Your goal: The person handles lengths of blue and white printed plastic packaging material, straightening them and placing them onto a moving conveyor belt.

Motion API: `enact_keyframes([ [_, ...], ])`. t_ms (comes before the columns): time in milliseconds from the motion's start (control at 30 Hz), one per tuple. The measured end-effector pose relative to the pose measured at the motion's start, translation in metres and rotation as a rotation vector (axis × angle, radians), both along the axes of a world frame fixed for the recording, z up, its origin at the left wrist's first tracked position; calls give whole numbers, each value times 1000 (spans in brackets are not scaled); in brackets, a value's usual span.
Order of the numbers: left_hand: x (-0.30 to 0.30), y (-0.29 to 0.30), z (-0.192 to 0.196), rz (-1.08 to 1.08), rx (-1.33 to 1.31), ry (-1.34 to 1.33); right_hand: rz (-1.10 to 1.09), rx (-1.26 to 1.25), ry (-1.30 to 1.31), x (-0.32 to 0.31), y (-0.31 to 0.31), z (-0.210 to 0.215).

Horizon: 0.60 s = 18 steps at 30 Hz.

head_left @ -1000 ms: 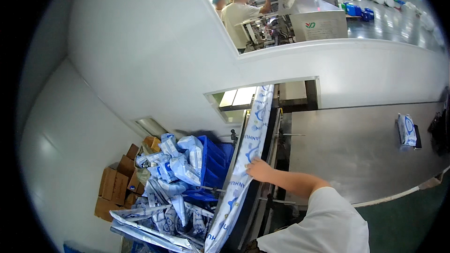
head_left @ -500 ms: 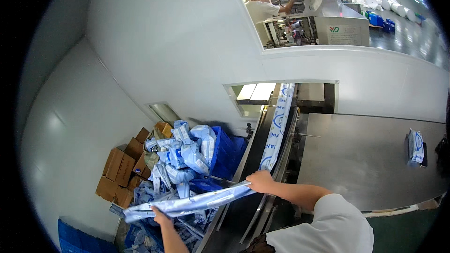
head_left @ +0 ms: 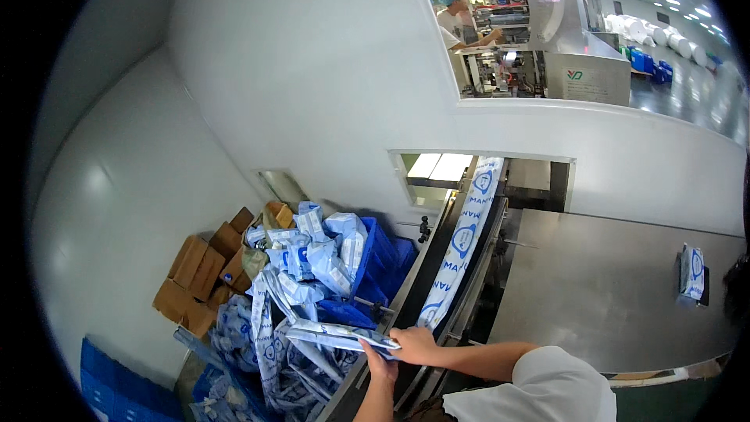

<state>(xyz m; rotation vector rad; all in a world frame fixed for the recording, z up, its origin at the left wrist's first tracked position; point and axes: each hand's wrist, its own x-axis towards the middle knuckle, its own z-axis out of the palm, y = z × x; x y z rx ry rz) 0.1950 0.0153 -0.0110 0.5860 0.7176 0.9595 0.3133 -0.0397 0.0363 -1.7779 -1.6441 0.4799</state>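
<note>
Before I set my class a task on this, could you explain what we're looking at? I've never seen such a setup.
There's no robot: a person works bare-handed. The view comes from the left of two wide fisheye cameras worn on the head, so straight edges bend. The left hand and right hand hold a folded strip of blue-and-white film. Printed film also lies along the dark conveyor; I can't tell whether they join. On the metal table lies a wrapped pack. At picture left are heaped packs, a blue crate and cardboard boxes.
</note>
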Motion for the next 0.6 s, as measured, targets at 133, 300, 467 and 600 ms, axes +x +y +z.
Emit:
enact_keyframes([
  [133, -47, -4, -20, -33, -95, 138, 100, 153, 69, -24, -14, 1],
  [300, -81, -21, -9, -78, -141, 177, 372, 128, 29, -27, -33, -1],
  [467, -109, -40, 1, 52, -228, 244, 555, 403, -372, 18, -43, 0],
  [600, -124, -57, 12, 19, -267, 291, 241, 385, -539, 88, -27, -13],
])
